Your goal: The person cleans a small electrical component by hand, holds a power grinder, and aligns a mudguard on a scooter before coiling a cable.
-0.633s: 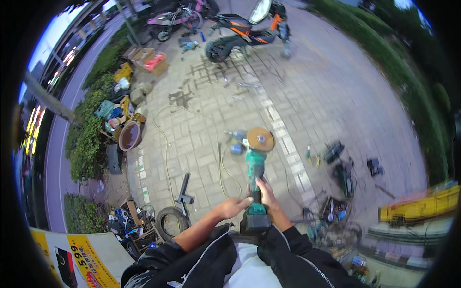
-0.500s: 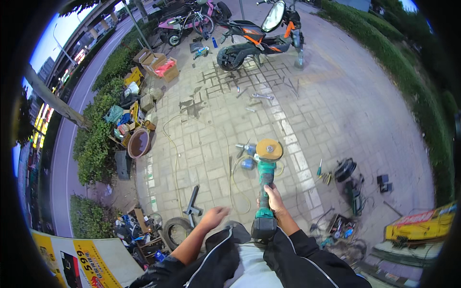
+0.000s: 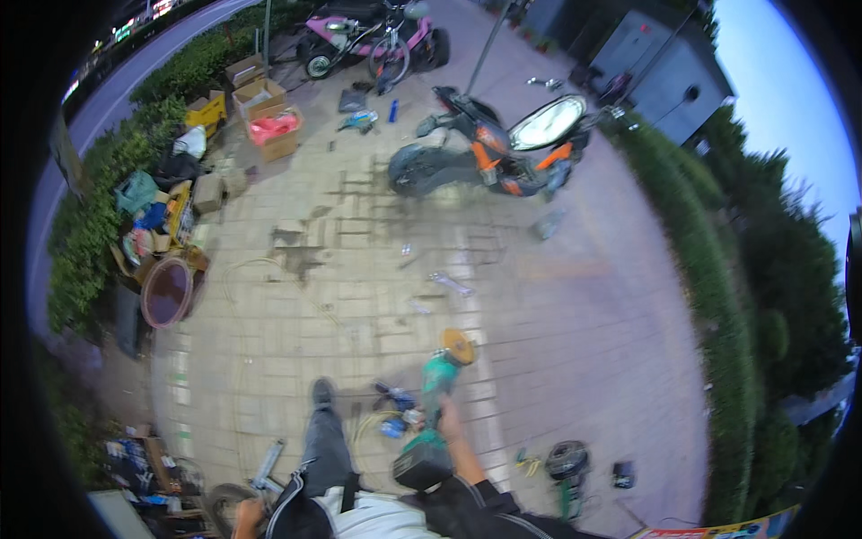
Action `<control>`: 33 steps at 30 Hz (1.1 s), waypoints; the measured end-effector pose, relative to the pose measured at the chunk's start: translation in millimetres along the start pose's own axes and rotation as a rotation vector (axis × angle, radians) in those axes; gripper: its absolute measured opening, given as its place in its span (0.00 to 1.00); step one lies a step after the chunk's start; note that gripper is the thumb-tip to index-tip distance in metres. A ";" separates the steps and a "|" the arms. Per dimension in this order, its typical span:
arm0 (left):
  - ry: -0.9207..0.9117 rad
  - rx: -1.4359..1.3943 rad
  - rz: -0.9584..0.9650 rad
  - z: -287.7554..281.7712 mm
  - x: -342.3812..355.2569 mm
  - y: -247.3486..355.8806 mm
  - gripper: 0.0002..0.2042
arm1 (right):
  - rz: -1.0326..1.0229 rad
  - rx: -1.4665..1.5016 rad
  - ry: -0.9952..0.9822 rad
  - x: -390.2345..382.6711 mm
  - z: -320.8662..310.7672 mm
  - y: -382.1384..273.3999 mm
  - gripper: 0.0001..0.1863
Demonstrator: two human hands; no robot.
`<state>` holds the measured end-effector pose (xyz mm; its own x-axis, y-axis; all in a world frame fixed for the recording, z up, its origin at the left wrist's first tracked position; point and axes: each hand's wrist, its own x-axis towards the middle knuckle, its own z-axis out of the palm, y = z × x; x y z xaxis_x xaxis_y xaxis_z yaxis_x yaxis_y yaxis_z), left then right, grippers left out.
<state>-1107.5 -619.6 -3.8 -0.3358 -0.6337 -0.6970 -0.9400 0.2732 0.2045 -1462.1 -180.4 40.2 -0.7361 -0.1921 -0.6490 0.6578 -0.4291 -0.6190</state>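
Note:
My right hand (image 3: 452,424) is wrapped round the grip of a green cordless angle grinder (image 3: 439,377). Its tan disc (image 3: 458,346) points away from me, and the dark battery end (image 3: 424,462) is close to my body. At the lower edge my left hand (image 3: 249,516) hangs low beside a tyre (image 3: 224,506); its fingers are too blurred to read. A blue power tool (image 3: 392,426) lies on the paving just left of the grinder. Farther off stands a black and orange scooter (image 3: 512,157), and a wrench (image 3: 452,284) lies between it and me.
A pinkish tub (image 3: 168,293), open cardboard boxes (image 3: 269,121) and piled bags line the left side by the hedge. A pink vehicle (image 3: 341,36) stands at the far left. Pliers (image 3: 532,466), a round black part (image 3: 567,458) and a dark box (image 3: 623,474) lie at the near right.
My view has swung right and up toward the scooter. The grinder now tilts and sits lower in view, still in my right hand. My left hand has dropped to the lower edge; a leg shows stepping forward.

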 end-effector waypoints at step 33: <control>-0.453 0.470 1.304 14.0 597.9 1200.3 0.18 | -0.172 0.815 0.475 738.7 276.1 -264.5 0.29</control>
<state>-2435.7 -660.4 -184.7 -0.7863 0.4970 -0.3670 0.1463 0.7269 0.6710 -2224.0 -452.4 -153.4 -0.5528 0.2322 -0.8003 0.1013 -0.9345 -0.3411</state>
